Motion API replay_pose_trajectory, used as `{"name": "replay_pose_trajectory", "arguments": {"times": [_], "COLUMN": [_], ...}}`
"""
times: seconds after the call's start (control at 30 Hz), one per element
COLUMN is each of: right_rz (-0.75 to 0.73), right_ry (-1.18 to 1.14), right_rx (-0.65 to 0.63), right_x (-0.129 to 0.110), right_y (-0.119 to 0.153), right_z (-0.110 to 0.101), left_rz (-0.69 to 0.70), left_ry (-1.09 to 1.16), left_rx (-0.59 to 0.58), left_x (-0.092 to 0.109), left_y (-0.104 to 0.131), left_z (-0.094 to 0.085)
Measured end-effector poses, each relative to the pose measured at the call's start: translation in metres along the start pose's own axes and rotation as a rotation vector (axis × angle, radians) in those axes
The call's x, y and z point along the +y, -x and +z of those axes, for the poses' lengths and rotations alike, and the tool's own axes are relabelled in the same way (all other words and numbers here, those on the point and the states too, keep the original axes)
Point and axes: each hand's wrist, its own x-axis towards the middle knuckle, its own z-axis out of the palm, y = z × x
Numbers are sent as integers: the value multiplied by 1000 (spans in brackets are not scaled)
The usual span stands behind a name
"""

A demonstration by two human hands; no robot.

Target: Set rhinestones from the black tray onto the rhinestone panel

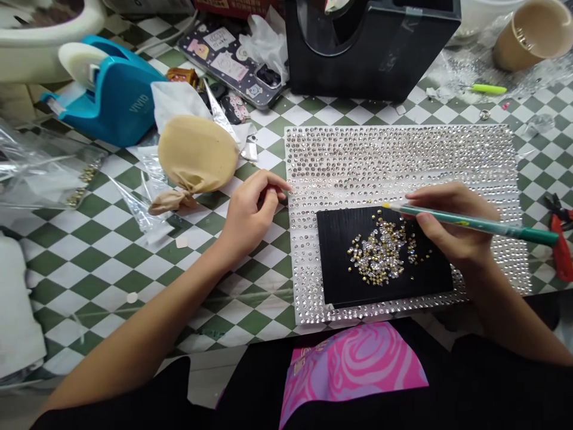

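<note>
A green pen-like stick (496, 227) with a yellow tip is held by my right hand (461, 224), its tip over the upper edge of a black tray (335, 257). Gold and clear rhinestones (380, 251) lie heaped on the tray. Underneath is a white sheet (380, 155) covered with rows of silver rhinestones. My left hand (255, 209) rests at the sheet's left edge, its fingers curled together with the index fingertip touching the edge; whether something small is in them is hidden.
A blue tape dispenser (120, 95), a tan wrapped bundle (197, 152) and a phone (233, 63) are at the upper left. Behind the sheet stands a large black dispenser (371, 54). Red-handled pliers (561, 245) lie at the right edge, a brown cup (532, 39) at the upper right.
</note>
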Motion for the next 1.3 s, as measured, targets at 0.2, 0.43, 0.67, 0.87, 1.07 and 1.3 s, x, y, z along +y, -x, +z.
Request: {"name": "replay_pose_trajectory", "arguments": {"times": [0.2, 0.43, 0.67, 0.87, 1.07, 1.3], "right_rz": [-21, -99, -104, -94, -87, -3], "right_ry": [-1, -24, -60, -2, 2, -118], "right_rx": [-9, -37, -55, 3, 28, 65], "right_x": [1, 3, 4, 5, 4, -7], "right_y": [-1, 0, 3, 6, 5, -5], "right_z": [2, -3, -2, 1, 3, -3], "left_rz": [7, 13, 29, 21, 22, 18], "left_ry": [21, 33, 32, 15, 15, 28], "left_rx": [6, 4, 8, 4, 10, 6], "left_x": [0, -1, -2, -2, -2, -2], "left_y": [0, 0, 0, 0, 0, 0], "left_z": [0, 0, 1, 0, 1, 0]}}
